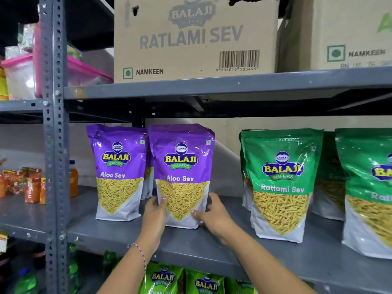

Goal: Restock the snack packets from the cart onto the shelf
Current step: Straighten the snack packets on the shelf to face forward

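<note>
Purple Aloo Sev packet (181, 177) standing upright on grey shelf (191, 242), showing yellow sev. Gripped low by left hand (156, 211) and right hand (214, 213). Flanked by second purple packet (118, 172) and green Ratlami Sev packet (280, 183).

Purple Balaji Aloo Sev packet (181, 175) stands upright on grey metal shelf (191, 242), clear window showing yellow sev, held at both lower edges. Second purple Aloo Sev packet (117, 172) upright just to its left, w/ more behind. Green Ratlami Sev packets (280, 183) stand upright to the right, well apart.

Two purple Aloo Sev packets (181, 175) in front, two front green Ratlami Sev packets (280, 183), two cardboard cartons (195, 37).
</note>
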